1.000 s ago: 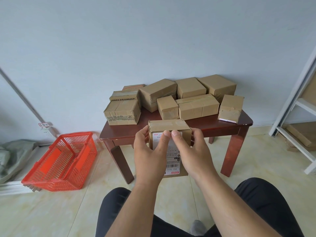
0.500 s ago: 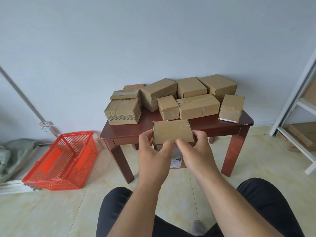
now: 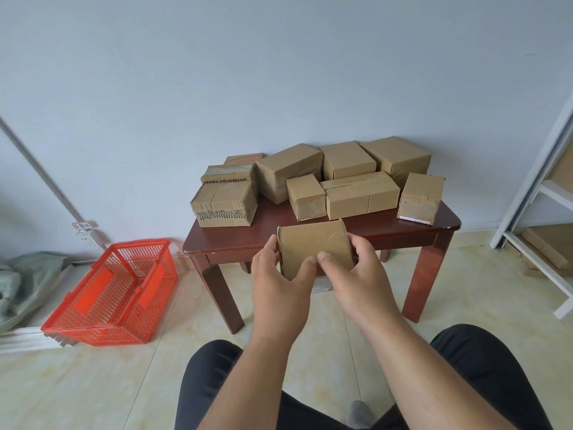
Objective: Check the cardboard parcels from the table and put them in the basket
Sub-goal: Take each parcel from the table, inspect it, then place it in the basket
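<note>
The lower part of the small brown cardboard parcel (image 3: 314, 243) was hidden behind the left hand (image 3: 280, 291) and the right hand (image 3: 361, 282). The flat orange-topped box (image 3: 245, 158) at the back of the dark red wooden table (image 3: 248, 240) peeked out only a little from behind other boxes. The white metal shelf (image 3: 539, 193) and the grey-green sack (image 3: 21, 280) were cut off by the picture's edges. The words on the little wall label (image 3: 83, 225) were too small to read.

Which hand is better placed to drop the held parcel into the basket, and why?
Left. Both the left hand and right hand grip the parcel, but the basket sits on the floor to the person's left.
</note>
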Action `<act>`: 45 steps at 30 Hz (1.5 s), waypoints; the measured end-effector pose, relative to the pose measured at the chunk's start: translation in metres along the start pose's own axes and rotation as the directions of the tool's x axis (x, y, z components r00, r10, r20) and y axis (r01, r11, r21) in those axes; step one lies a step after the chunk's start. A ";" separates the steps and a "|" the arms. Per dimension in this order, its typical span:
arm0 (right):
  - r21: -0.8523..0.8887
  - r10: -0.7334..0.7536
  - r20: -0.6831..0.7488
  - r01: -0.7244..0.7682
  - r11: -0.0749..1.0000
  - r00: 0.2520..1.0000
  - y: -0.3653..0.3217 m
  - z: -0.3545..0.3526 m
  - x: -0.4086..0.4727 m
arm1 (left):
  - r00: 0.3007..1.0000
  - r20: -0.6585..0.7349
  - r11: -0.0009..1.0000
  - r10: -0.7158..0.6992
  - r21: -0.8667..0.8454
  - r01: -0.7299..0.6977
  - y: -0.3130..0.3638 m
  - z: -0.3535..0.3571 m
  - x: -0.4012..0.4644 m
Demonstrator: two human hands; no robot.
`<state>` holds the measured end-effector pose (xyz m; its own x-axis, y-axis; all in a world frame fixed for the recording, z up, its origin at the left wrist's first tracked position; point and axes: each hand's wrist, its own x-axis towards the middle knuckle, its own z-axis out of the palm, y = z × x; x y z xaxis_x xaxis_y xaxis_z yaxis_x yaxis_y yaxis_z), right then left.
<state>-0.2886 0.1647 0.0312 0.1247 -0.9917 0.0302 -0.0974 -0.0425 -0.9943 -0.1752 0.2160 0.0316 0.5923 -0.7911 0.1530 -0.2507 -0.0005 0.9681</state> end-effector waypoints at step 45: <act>-0.077 -0.085 -0.167 0.074 0.994 0.982 0.005 0.007 -0.008 | 0.991 -0.128 0.999 -0.023 -0.045 0.017 0.001 0.002 -0.002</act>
<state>-0.2832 0.1737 0.0255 -0.0338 -0.9907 0.1316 -0.1632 -0.1244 -0.9787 -0.1785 0.2162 0.0321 0.6912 -0.7058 0.1550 -0.2055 0.0137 0.9786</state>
